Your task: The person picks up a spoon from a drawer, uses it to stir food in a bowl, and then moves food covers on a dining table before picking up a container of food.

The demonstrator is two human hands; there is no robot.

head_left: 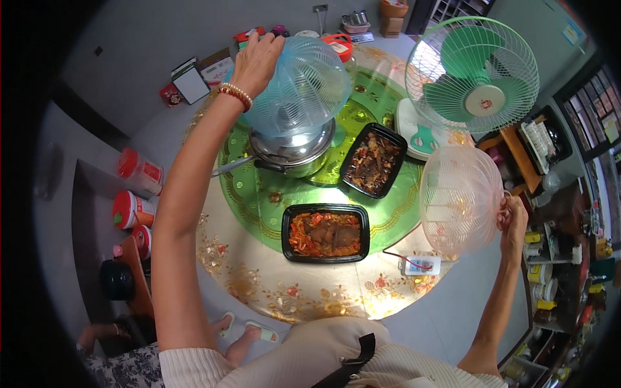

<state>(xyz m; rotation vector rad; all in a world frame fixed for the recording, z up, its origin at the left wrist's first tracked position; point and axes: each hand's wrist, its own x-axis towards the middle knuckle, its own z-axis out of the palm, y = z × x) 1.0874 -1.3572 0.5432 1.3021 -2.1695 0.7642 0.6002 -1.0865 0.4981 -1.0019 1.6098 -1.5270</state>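
My left hand (258, 62) grips a blue plastic mesh food cover (301, 87) by its top edge, tilted above a lidded metal pot (291, 150). In my right hand (512, 224) is a pink translucent food cover (461, 199), held on its side by the handle at the table's right edge. Between the hands, two black plastic trays of cooked food lie uncovered on green cloth: one with red-orange shreds and brown pieces (325, 234), the other with dark brown pieces (374, 161). Part of the pot is hidden behind the blue cover.
A green-bladed fan (478, 77) on a white base (412, 131) stands at the right of the round table (271, 286). A power strip (421, 266) with a red cord lies near the edge. Behind the blue cover is a red-lidded jar (341, 48). Another person's arm (99, 334) shows lower left.
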